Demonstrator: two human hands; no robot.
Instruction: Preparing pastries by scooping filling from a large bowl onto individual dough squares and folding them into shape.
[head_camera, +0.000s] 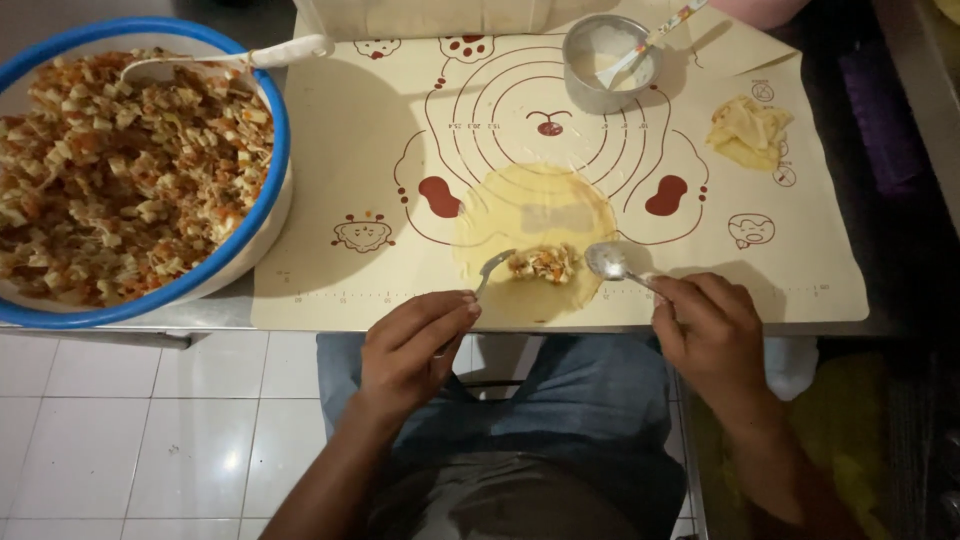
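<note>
A thin round yellow wrapper (535, 215) lies flat on the cream baking mat (340, 150). A small heap of chopped filling (543, 264) sits on the wrapper's near edge. My left hand (412, 345) grips a metal fork (492, 268) whose tines touch the left side of the filling. My right hand (708, 335) holds a metal spoon (608, 263), its bowl just right of the filling, over the wrapper's edge.
A big blue-rimmed bowl (255, 95) full of chopped filling, with a white spoon (240, 60) in it, stands at the left. A small metal cup (608, 62) of white paste with a brush stands at the mat's far side. A folded wrapper (748, 130) lies at the right.
</note>
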